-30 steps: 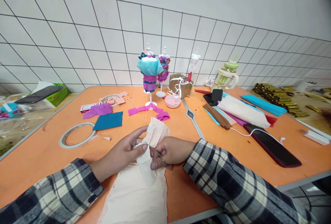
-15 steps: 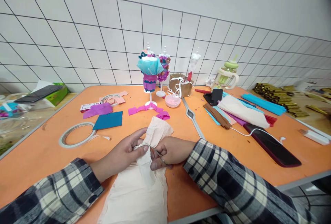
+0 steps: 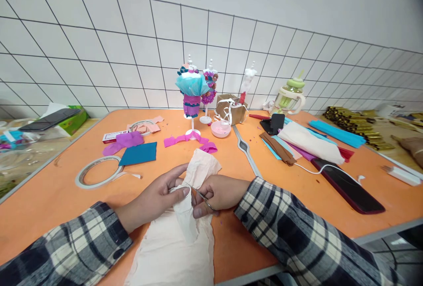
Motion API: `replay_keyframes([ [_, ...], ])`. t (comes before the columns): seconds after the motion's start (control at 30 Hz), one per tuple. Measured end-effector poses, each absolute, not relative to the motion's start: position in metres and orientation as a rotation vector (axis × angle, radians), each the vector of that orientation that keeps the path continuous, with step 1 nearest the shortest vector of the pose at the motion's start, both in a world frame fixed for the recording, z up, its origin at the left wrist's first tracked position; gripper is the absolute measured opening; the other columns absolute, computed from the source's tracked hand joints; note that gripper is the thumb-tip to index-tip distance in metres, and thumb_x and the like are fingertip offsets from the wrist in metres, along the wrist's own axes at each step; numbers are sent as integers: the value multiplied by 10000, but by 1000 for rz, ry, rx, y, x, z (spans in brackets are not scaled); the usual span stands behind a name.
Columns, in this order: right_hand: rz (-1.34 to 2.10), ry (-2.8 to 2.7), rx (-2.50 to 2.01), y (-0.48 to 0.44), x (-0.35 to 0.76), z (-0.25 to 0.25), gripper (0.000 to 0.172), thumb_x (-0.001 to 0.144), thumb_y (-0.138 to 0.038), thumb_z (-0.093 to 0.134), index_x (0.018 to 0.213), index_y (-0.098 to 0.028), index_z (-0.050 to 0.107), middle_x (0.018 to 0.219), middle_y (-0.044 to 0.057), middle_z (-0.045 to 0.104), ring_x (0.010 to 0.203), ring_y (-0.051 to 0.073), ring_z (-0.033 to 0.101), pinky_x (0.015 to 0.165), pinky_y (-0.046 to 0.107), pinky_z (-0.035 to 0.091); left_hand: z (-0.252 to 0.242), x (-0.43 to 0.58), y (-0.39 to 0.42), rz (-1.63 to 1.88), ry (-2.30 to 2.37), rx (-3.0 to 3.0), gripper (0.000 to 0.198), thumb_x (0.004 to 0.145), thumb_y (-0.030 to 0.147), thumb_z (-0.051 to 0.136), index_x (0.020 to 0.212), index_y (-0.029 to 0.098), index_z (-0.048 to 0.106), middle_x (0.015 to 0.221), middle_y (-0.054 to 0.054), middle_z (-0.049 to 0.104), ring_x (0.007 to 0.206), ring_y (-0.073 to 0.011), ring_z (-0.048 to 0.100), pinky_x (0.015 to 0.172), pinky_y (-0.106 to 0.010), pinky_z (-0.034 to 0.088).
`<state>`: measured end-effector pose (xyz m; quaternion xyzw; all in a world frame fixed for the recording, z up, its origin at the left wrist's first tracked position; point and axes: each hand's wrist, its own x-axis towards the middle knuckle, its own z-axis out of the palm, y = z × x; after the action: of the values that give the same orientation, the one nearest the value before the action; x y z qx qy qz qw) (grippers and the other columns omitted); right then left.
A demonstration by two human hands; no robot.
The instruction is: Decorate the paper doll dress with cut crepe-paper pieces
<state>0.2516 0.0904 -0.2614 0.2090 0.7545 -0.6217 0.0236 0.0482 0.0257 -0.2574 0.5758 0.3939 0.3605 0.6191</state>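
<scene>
My left hand (image 3: 165, 191) pinches a long strip of cream crepe paper (image 3: 175, 250) between thumb and fingers. The paper is folded over at the hand; one end points away across the table and the wide part hangs toward me over the near edge. In my right hand (image 3: 216, 193) is a small pair of scissors (image 3: 201, 196), its blades at the paper close to my left thumb. My right fingers partly hide the scissor handles. Beyond the hands lie magenta crepe strips (image 3: 185, 138) around the base of a small dress form (image 3: 191, 96) in turquoise and purple paper.
Left stand a tape roll (image 3: 99, 172) and blue paper (image 3: 138, 154). A pink bowl (image 3: 220, 129) and brown box (image 3: 231, 109) sit at the back. Rightward are folded crepe papers (image 3: 309, 142), a phone (image 3: 348, 185) with a white cable and a bottle (image 3: 289, 96).
The scissor blades show a little more open at the paper, and the folded flap has shifted slightly. Both hands stay in nearly the same place. A hand appears at the far right edge.
</scene>
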Motion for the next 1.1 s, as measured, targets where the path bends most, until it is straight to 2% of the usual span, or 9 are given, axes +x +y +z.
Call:
replay_keyframes([
  [0.1,-1934,2325,699,90,251,-262,467,679,-589,710,741,-139,604,528,-63,477,465,56,452,465,174,359,-256,47,26,845,893,1298,701,842,383,647,1446,207,337,806,-48,712,669,-196,655,565,-263,499],
  [0.2,-1968,2336,738,91,250,-261,435,709,-556,702,703,-138,584,487,-60,497,444,64,467,462,180,358,-255,45,27,909,935,1304,629,832,390,657,1388,213,422,859,-47,706,753,-210,657,629,-272,502],
  [0.33,-1951,2370,774,90,249,-260,441,729,-562,682,673,-141,565,477,-54,516,441,69,464,461,189,347,-256,43,31,980,1057,1351,510,877,382,602,1343,233,459,830,-23,712,772,-195,650,663,-258,477],
  [0.5,-1946,2341,761,90,249,-259,458,699,-583,697,704,-142,574,525,-54,530,473,75,497,490,193,377,-255,44,30,960,1077,1394,552,893,363,580,1393,220,393,719,1,694,658,-170,627,591,-243,443],
  [0.7,-1877,2378,732,90,250,-256,444,740,-569,672,698,-137,577,514,-58,525,496,62,497,531,180,370,-251,49,28,932,1063,1414,705,891,377,574,1471,186,222,727,-27,705,676,-207,652,585,-274,445],
  [0.87,-1900,2372,735,90,249,-256,458,726,-587,675,706,-142,572,549,-58,522,503,65,492,530,187,378,-246,53,25,991,1081,1425,732,887,382,579,1483,205,194,782,-38,726,721,-204,670,631,-280,469],
  [1.1,-1907,2380,751,88,248,-256,462,715,-602,675,699,-157,554,506,-69,499,482,70,472,500,190,355,-245,53,24,1032,1111,1390,797,861,368,607,1507,204,168,729,-16,699,691,-195,661,600,-268,462],
])
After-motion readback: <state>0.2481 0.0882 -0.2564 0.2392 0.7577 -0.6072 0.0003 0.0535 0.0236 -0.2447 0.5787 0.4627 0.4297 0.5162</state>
